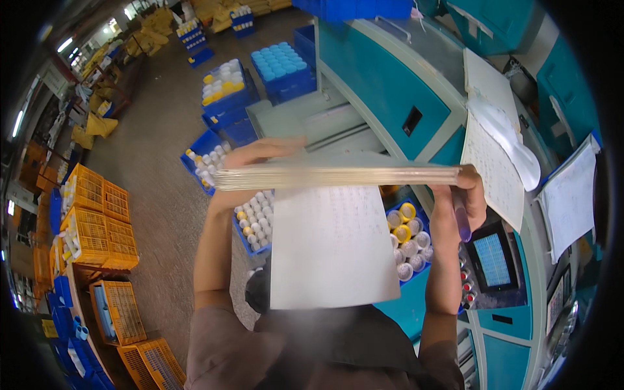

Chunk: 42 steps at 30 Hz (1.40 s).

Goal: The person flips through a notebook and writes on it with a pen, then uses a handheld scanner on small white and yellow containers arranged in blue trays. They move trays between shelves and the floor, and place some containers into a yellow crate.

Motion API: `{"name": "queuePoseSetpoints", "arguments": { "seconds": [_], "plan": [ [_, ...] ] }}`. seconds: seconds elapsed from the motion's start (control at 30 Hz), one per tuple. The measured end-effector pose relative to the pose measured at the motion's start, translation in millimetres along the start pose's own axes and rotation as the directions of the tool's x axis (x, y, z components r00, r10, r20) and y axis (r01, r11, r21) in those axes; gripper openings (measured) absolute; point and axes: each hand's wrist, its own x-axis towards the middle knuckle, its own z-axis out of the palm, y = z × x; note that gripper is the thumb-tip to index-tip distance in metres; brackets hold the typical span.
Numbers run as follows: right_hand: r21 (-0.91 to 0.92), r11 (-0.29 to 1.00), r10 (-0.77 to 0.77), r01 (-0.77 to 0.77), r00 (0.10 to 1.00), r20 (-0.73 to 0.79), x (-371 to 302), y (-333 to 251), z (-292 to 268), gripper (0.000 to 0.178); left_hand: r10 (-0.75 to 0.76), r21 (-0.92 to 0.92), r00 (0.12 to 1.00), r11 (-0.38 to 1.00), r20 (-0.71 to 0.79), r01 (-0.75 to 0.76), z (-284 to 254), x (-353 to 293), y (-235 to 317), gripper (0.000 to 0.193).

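Observation:
Both my hands hold up a thick stack of thin sheets (pixel 338 176), its long pale edge turned toward me. My left hand (pixel 244 159) closes round the left end, with fingers behind the far side. At the right end, my right hand (pixel 465 188) grips the stack. A slim purple stick, perhaps a pen (pixel 462 221), sticks out below its fingers. Beneath the stack's edge, a white page (pixel 331 253) with faint handwritten lines faces me; I cannot tell whether it is joined to the stack.
On my right stands a teal machine (pixel 387 81) with a small screen (pixel 492 260) and written sheets (pixel 494 156). Blue crates (pixel 224 107) of white, yellow and blue round pieces stand ahead and below my hands. Orange crates (pixel 104 205) line the left.

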Motion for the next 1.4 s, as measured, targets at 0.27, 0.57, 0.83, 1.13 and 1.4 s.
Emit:
{"name": "queuePoseSetpoints", "arguments": {
  "seconds": [0.27, 0.57, 0.83, 1.13, 1.4],
  "plan": [
    [-0.006, 0.996, 0.086, -0.086, 0.992, 0.091, -6, -9, -8, 0.017, 0.001, -0.425, 0.994, 0.904, -0.112, -0.049, -8, -23, -29, 0.023],
    [0.109, 0.977, 0.139, -0.186, 0.93, 0.341, -8, -15, -41, 0.036, -0.045, -0.478, 0.967, 0.874, -0.25, -0.083, -22, -16, -37, 0.052],
    [-0.073, 0.997, 0.04, -0.03, 0.989, 0.142, 12, -5, -3, 0.037, 0.051, -0.414, 0.975, 0.9, -0.217, -0.14, -12, -14, -28, 0.049],
    [-0.068, 0.997, -0.025, 0.03, 0.997, 0.069, 14, -6, 6, 0.028, -0.037, -0.481, 0.954, 0.869, -0.296, -0.115, -7, -17, -25, 0.027],
    [-0.041, 0.999, -0.029, 0.033, 0.995, 0.092, 4, -4, -3, 0.028, -0.068, -0.511, 0.976, 0.858, -0.205, -0.048, -28, -35, -48, 0.055]
  ]
}}
